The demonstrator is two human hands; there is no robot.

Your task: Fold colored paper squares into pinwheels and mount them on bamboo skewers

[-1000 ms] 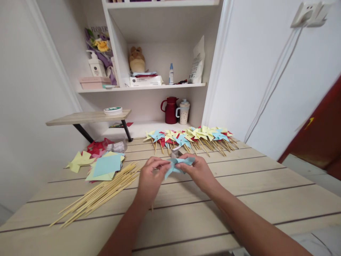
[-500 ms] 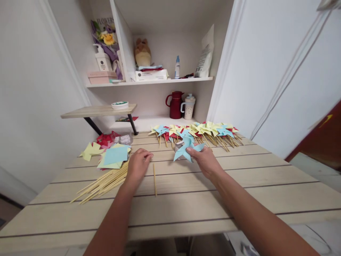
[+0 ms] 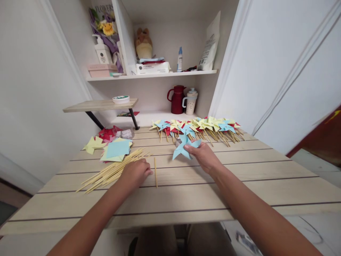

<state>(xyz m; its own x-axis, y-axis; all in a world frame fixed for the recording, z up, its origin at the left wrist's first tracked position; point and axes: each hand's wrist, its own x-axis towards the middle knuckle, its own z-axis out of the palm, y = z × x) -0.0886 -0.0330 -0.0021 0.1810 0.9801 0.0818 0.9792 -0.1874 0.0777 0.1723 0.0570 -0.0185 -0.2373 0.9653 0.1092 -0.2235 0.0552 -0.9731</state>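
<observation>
A blue paper pinwheel (image 3: 185,146) is pinched in the right hand (image 3: 204,157), lifted just off the counter (image 3: 239,177), probably so the folds aren't squashed. The left hand (image 3: 135,173) is laid loosely, grip released, beside a single bamboo stick (image 3: 156,172), bundle of sticks (image 3: 112,170) close by.

Red jug (image 3: 176,99) beside speckled mug (image 3: 191,102) — under the shelf (image 3: 151,75).

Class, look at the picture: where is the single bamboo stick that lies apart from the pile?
In the head view, the single stick lies on the table just right of the left hand, between the stick pile and the right hand.
</observation>
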